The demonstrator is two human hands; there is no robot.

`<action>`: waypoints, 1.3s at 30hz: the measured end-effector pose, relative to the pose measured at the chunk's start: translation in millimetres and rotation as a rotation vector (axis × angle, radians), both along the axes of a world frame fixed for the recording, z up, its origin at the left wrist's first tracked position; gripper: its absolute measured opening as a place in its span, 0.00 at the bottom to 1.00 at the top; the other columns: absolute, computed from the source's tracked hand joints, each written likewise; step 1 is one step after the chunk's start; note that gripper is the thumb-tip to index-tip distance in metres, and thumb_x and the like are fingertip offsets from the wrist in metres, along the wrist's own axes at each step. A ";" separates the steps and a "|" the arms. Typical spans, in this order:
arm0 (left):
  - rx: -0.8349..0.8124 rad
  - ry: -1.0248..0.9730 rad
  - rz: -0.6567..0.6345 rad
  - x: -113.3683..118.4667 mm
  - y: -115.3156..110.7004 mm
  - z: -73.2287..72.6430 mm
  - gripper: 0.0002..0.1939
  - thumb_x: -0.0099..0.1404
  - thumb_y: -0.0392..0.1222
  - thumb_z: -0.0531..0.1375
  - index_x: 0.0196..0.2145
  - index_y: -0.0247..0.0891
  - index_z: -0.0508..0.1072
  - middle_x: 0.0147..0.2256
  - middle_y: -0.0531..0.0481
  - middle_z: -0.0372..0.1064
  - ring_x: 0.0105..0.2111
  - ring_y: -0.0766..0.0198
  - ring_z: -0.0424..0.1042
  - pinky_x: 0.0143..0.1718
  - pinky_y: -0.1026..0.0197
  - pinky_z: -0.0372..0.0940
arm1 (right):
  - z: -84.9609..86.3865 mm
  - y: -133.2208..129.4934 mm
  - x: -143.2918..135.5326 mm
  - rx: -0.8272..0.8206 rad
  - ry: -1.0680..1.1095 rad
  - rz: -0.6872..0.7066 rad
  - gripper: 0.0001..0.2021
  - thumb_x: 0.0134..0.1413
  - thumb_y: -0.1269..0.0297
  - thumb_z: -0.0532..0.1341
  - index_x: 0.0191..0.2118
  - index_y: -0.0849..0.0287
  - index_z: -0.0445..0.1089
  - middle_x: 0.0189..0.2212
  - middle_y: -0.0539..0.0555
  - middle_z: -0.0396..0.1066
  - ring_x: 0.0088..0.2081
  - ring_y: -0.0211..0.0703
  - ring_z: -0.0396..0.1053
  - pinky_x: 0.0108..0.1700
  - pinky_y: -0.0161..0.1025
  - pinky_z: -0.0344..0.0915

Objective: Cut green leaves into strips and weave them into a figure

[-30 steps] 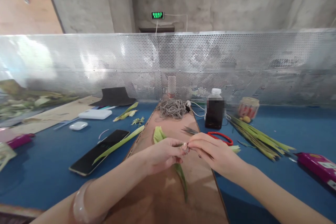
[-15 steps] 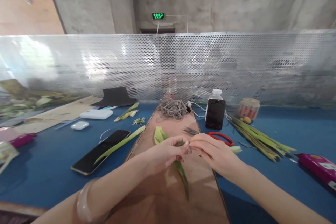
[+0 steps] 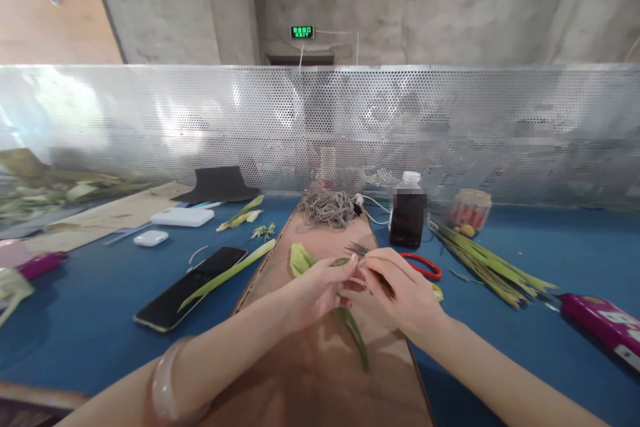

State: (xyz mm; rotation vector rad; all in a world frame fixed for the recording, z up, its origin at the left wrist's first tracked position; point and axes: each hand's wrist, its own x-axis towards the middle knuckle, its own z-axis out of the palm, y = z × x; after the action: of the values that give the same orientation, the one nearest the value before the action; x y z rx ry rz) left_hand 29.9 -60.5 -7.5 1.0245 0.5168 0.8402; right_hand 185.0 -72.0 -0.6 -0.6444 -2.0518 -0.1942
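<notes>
Above the wooden board, my left hand [image 3: 325, 290] is closed with thumb and finger pinched together, gripping a long green leaf [image 3: 356, 337]. The leaf's pale, wide end shows above the wrist, and its narrow tip hangs down toward the board. Close against those fingertips, my right hand [image 3: 400, 287] is curled shut in a pinch. Whatever lies between its fingers is too small or hidden to name. Just behind the right hand lie scissors with red handles [image 3: 425, 267], partly covered by it.
A tangle of grey cord [image 3: 327, 208] sits at the board's [image 3: 295, 380] far end. To the left, a leaf strip crosses a black phone [image 3: 190, 290]. At right stand a dark phone [image 3: 407, 219], a bottle, a jar [image 3: 471, 210], green stalks [image 3: 493, 267] and a magenta tool [image 3: 603, 327].
My right hand has curled more and turned at the left fingertips. The leaf's tip has swung slightly to the right. My left fingers have shifted a little.
</notes>
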 end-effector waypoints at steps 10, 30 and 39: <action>0.798 0.406 0.642 -0.9 -8.1 10.9 0.09 0.60 0.44 0.54 0.37 0.41 0.70 0.36 0.48 0.66 0.39 0.60 0.64 0.41 0.60 0.56 | 8.6 -7.5 -9.4 -0.697 0.335 -0.007 0.06 0.53 0.63 0.53 0.28 0.58 0.60 0.18 0.45 0.55 0.17 0.32 0.56 0.19 0.31 0.59; 1.235 0.699 0.836 0.3 -4.7 2.5 0.05 0.57 0.40 0.58 0.29 0.45 0.75 0.35 0.49 0.71 0.40 0.56 0.61 0.45 0.53 0.51 | 1.9 -4.6 -10.5 -0.777 0.382 -0.009 0.09 0.56 0.60 0.50 0.30 0.59 0.59 0.18 0.44 0.54 0.16 0.29 0.51 0.15 0.28 0.52; 0.848 0.557 0.742 5.7 -3.2 4.2 0.03 0.53 0.39 0.62 0.27 0.43 0.76 0.36 0.49 0.68 0.41 0.59 0.64 0.47 0.55 0.54 | -1.0 -1.7 -9.6 -0.852 0.428 0.064 0.09 0.56 0.58 0.51 0.30 0.59 0.57 0.19 0.43 0.54 0.15 0.29 0.50 0.16 0.28 0.50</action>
State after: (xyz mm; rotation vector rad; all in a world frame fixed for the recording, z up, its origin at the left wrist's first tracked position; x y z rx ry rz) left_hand 35.7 -63.7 -3.3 1.9219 1.0983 1.5030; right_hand 175.4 -73.7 -1.6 -1.0163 -1.6733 0.8321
